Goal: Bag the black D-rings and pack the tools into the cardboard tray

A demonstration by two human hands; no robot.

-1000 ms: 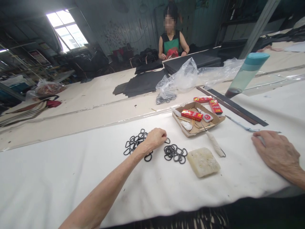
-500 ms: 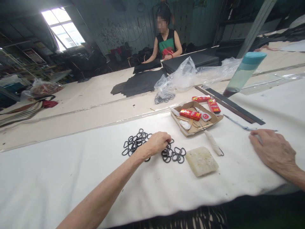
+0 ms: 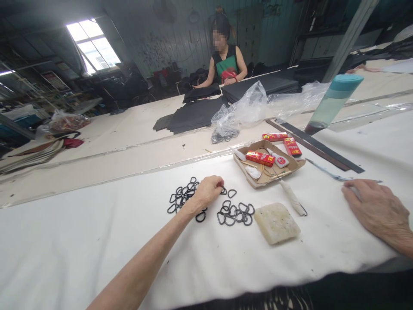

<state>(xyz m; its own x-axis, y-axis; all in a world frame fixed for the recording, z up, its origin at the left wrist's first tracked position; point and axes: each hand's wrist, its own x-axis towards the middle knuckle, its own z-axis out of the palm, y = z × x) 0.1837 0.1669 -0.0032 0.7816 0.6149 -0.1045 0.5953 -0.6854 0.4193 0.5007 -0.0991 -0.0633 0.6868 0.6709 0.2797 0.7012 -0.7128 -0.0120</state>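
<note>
Okay, left hand (image 3: 209, 189) is drawing back toward nine o'clock.
Black D-ring (image 3: 228, 194) is lying uncovered now at its three o'clock; can't tell what curling left or resting right hand (image 3: 377, 206) is gripping.

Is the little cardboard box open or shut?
Open: no lid covers the cardboard box, and a red packet shows inside it.

Half a second ago the left hand (image 3: 209, 191) was over the smaller group of black rings (image 3: 238, 214); it has drawn back toward the larger pile (image 3: 182, 199), leaving one single ring (image 3: 232, 190) clear of its fingertips. The smaller group now lies more spread out than a second ago, and the co-worker's arm (image 3: 209, 77) has stretched out to the dark stack (image 3: 203, 91).
</note>
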